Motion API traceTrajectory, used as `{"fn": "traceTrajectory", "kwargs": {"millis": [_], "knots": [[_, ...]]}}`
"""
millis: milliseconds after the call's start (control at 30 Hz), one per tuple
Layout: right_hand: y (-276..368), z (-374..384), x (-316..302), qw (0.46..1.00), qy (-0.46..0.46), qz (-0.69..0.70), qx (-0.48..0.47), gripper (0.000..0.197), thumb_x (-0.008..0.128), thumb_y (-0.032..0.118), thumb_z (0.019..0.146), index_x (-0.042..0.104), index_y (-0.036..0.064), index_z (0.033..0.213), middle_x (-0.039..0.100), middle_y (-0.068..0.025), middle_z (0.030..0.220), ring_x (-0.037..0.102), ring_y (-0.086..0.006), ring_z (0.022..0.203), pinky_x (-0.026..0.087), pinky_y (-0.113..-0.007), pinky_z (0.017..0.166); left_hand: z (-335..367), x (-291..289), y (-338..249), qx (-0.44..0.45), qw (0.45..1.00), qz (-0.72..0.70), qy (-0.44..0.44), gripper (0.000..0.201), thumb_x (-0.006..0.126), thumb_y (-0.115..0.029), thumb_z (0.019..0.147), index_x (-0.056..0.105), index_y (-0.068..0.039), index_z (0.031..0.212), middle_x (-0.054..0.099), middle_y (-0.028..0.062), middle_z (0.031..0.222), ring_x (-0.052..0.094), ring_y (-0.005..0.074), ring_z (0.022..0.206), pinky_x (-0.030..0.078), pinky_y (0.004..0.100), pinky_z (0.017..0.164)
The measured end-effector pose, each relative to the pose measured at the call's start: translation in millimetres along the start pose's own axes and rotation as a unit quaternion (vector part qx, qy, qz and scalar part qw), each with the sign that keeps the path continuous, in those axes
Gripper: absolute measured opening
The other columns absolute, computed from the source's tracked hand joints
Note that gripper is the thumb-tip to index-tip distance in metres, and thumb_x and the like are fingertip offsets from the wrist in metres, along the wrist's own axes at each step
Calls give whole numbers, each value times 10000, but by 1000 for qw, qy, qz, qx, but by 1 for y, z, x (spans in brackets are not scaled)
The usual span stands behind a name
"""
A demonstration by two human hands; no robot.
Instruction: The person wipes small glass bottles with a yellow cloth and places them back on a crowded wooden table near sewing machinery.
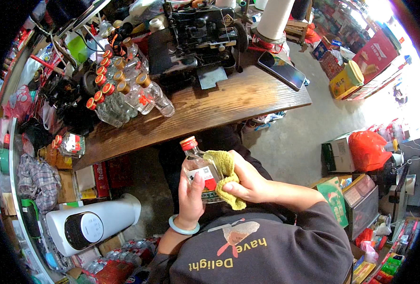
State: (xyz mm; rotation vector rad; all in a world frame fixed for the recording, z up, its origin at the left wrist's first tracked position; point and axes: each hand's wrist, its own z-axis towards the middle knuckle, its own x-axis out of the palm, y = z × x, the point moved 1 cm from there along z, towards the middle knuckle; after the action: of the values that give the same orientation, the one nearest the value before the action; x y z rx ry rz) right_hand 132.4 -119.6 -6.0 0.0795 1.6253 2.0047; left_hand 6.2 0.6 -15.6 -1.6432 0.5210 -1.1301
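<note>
A clear glass bottle [206,171] with a red cap and a white-and-red label is held upright, slightly tilted, in front of my body. My left hand [191,191] grips its left side, thumb across the label. In my right hand [250,182] is a yellow-green cloth [226,170], bunched and pressed against the bottle's right side. A pale bangle circles my left wrist. On the wooden table [210,111], at the left, several similar clear bottles [146,102] with red or gold caps lie close together. Smaller red-capped bottles [71,144] stand by the table's left end.
A black sewing machine [198,42] is at the table's back, with a large white thread cone [275,21] beside it. A phone [282,70] lies near the right corner. Below left is a white appliance [94,222]. Cartons [375,54] and a red plastic bag [368,150] stand to the right.
</note>
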Motion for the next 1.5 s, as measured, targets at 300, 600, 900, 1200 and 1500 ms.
{"fn": "traceTrajectory", "kwargs": {"millis": [300,600,900,1200,1500], "knots": [[-9,-2,-3,998,-52,33,-31,249,627,242,904,524,15,918,500,-120,865,524,-260,789,445,-334,710,0,-2,-2,15,994,81,68,383,587,-252,953,417,-36,1220,537,61,1190,517,130,1096,391,291,970],[-2,-2,4,993,-99,48,42,209,507,210,974,533,6,938,491,-111,864,524,-248,776,444,-331,715,-3,3,-4,-2,998,36,60,404,595,-201,948,395,-36,1258,535,63,1189,522,132,1094,399,294,971],[0,-7,3,997,-67,-50,-5,305,624,277,883,486,25,984,495,-158,959,539,-341,852,455,-382,744,-3,2,-7,24,996,62,60,378,607,-200,940,410,-40,1220,540,64,1158,530,133,1070,411,295,951],[4,-4,0,996,-90,-16,-10,308,647,290,869,520,20,947,513,-153,936,554,-319,845,462,-365,732,-6,7,-3,44,994,79,61,453,647,-213,915,382,-20,1228,553,75,1148,540,127,1049,427,284,923],[-6,-2,-2,979,-116,127,106,278,488,232,984,558,-28,914,537,-95,877,541,-204,762,452,-315,709,-1,5,-3,121,893,426,81,522,728,-301,817,483,21,1146,618,176,958,600,360,816,468,428,732]]}}
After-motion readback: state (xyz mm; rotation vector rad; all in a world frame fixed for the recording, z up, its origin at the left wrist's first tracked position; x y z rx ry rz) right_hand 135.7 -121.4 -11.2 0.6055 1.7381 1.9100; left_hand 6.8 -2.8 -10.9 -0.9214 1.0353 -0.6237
